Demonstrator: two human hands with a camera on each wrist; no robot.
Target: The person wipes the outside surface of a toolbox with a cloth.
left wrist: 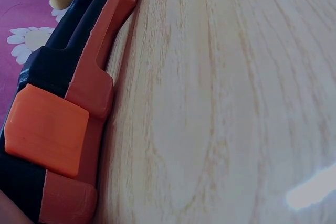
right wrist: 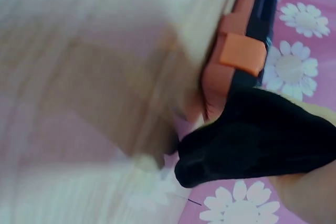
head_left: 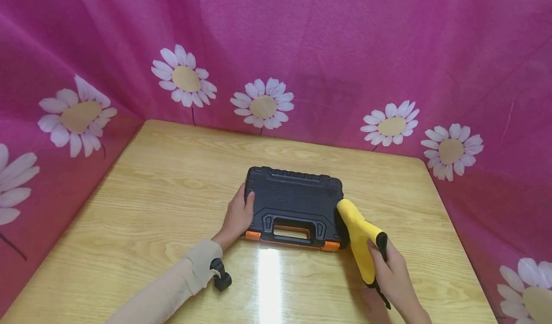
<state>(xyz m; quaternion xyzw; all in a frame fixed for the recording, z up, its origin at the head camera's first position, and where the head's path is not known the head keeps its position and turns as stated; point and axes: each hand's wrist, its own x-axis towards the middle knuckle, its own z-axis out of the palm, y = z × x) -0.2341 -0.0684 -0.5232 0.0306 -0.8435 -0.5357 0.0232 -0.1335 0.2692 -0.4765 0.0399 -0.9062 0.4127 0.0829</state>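
A black plastic tool case (head_left: 297, 197) with a carry handle and orange latches lies closed on the wooden table. My left hand (head_left: 238, 214) grips its left side, thumb over the top edge. One orange latch (left wrist: 47, 129) shows close up in the left wrist view, with the orange lower half beneath it. In my right hand (head_left: 394, 273) is a folded yellow and black cloth (head_left: 360, 237), held between thumb and fingers. The cloth's yellow end overlaps the case's right edge in the head view. Its black side (right wrist: 252, 140) faces the right wrist camera, near the other latch (right wrist: 243, 53).
The wooden table (head_left: 172, 170) carries the case near its middle. A pink cloth backdrop (head_left: 327, 36) with white daisies surrounds the far side and both sides. A black wrist strap mount (head_left: 221, 276) sits at the left sleeve, and glare marks the table's front.
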